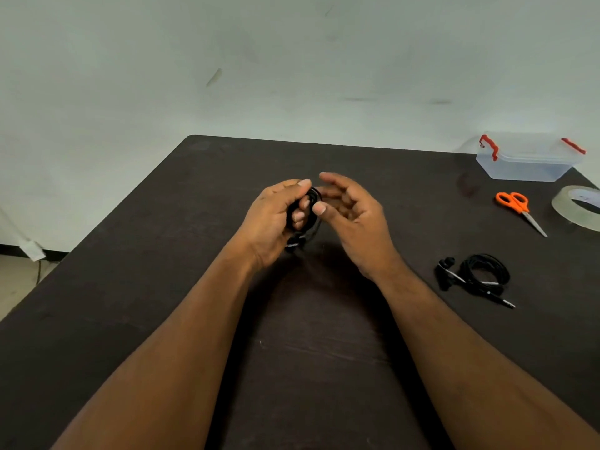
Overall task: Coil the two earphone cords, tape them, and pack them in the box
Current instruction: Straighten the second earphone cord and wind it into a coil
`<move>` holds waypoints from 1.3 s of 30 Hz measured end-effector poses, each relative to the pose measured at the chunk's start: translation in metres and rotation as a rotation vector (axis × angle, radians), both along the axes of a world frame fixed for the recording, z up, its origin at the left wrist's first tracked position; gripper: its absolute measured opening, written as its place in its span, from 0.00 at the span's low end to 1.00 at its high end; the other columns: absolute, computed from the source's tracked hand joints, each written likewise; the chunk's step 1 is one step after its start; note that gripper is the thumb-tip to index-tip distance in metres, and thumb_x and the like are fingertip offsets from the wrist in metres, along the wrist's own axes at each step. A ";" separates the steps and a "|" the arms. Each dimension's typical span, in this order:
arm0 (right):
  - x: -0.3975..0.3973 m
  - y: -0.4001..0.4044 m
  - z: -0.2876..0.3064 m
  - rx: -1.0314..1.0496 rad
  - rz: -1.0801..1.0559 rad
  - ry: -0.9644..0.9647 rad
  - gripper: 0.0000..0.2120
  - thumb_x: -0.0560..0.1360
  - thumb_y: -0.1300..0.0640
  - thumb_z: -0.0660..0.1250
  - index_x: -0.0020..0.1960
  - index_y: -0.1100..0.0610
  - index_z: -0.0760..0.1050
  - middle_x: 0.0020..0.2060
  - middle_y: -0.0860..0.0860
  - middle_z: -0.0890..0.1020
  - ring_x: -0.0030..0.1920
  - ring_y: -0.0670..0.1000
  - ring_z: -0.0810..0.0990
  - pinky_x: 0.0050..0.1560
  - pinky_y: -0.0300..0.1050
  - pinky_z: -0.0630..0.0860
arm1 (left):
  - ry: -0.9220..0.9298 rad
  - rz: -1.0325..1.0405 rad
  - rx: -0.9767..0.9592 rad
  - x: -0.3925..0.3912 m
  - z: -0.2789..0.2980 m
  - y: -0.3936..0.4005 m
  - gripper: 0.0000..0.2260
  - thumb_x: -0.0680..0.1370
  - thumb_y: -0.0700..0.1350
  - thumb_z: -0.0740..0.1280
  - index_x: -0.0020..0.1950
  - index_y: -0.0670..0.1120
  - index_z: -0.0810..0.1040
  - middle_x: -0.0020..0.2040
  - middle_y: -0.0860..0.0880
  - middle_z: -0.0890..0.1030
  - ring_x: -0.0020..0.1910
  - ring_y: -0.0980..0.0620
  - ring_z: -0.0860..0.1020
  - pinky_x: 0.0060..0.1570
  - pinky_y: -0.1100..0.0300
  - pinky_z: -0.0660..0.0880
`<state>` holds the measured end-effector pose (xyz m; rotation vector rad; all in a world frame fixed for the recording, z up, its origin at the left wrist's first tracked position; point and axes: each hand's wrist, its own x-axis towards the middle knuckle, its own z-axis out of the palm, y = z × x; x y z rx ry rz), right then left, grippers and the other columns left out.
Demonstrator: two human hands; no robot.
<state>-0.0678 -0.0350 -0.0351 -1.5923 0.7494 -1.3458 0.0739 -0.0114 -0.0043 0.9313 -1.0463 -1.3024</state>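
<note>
The left hand (276, 219) curls its fingers through a black earphone cord coil (306, 209) at table centre, keeping the loops from springing apart. The right hand (354, 219), fingers relaxed, seems only to steady it. A second black coiled earphone cord (480, 276) lies at four o'clock; the clear red-latched plastic box (526, 164) waits at two o'clock.

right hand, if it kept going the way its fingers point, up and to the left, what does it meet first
Most likely the coiled earphone cord held in the left hand. The right hand has its fingertips right beside that coil; whether they already touch it is unclear from this one view.
</note>
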 end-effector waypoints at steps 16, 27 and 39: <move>0.001 -0.002 -0.003 -0.210 -0.236 0.225 0.06 0.75 0.60 0.68 0.49 0.58 0.83 0.44 0.51 0.84 0.47 0.47 0.82 0.51 0.43 0.78 | 0.081 0.189 -0.050 -0.023 -0.012 0.002 0.16 0.82 0.44 0.59 0.34 0.46 0.70 0.28 0.54 0.73 0.32 0.57 0.71 0.41 0.61 0.70; -0.003 -0.007 -0.003 -0.435 -0.423 0.366 0.06 0.74 0.64 0.67 0.49 0.62 0.82 0.39 0.53 0.82 0.40 0.47 0.78 0.42 0.34 0.73 | -0.344 0.255 -0.134 -0.013 -0.022 -0.003 0.11 0.81 0.51 0.60 0.51 0.48 0.79 0.51 0.50 0.80 0.50 0.57 0.77 0.54 0.59 0.73; -0.008 -0.013 -0.009 -0.657 -0.331 0.744 0.06 0.77 0.60 0.64 0.51 0.58 0.80 0.42 0.50 0.82 0.44 0.52 0.79 0.44 0.49 0.72 | -1.339 0.257 -0.392 0.011 -0.014 -0.006 0.13 0.79 0.58 0.59 0.48 0.56 0.81 0.36 0.57 0.82 0.44 0.61 0.78 0.60 0.52 0.58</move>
